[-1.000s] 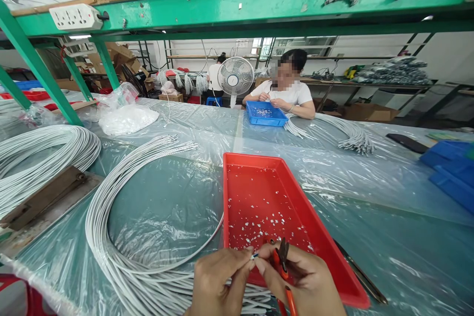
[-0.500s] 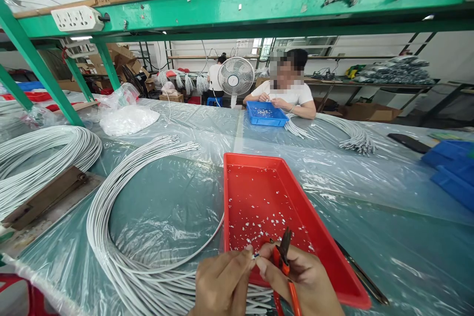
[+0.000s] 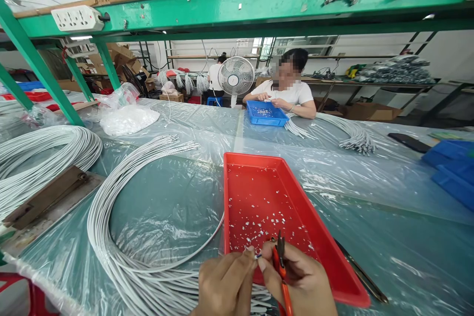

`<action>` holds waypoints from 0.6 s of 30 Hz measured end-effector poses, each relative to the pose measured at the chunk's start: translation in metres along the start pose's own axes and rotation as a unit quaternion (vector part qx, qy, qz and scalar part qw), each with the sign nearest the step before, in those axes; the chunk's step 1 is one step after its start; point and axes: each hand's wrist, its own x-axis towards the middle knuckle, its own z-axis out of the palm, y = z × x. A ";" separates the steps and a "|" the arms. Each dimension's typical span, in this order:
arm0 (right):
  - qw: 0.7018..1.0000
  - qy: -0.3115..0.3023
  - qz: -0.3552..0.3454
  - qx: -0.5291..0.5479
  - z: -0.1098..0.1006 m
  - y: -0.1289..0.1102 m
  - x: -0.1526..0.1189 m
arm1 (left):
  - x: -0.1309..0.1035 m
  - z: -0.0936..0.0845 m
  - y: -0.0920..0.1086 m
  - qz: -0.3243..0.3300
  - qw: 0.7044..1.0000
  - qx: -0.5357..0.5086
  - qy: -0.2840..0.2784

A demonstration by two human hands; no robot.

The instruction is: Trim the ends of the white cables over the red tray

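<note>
Over the near end of the red tray [image 3: 314,217], my left hand [image 3: 224,281] pinches the tip of a white cable [image 3: 257,256], where a little dark blue shows. My right hand [image 3: 301,276] holds orange-handled pliers [image 3: 283,276] in its palm, dark jaws pointing up and away. Its thumb and index fingertips meet at the same cable tip, right beside my left fingertips. Small silvery-white scraps lie scattered on the tray floor. A large looped bundle of white cables [image 3: 101,227] lies to the left and runs under my left hand.
Another cable coil [image 3: 83,145] and a brown metal block [image 3: 46,197] are at the left. Dark metal tweezers [image 3: 365,274] lie right of the tray. Across the table a co-worker [image 3: 292,91] works over a blue tray [image 3: 267,121]. A green shelf beam [image 3: 222,7] spans overhead.
The pliers in my right hand have turned slightly, their jaws shifting left and more upright. My left hand has moved a touch to the right, and both hands keep their grip.
</note>
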 end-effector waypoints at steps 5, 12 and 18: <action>0.997 0.006 -0.073 -0.034 -0.002 0.006 -0.002 | 0.002 0.000 0.002 -0.018 1.000 -0.024 0.004; 0.977 0.023 -0.183 -0.102 -0.001 0.009 -0.005 | 0.004 -0.002 0.004 -0.025 0.999 -0.029 -0.001; 0.959 0.016 -0.246 -0.137 -0.006 0.012 -0.005 | 0.002 -0.003 0.002 -0.015 1.000 -0.020 -0.006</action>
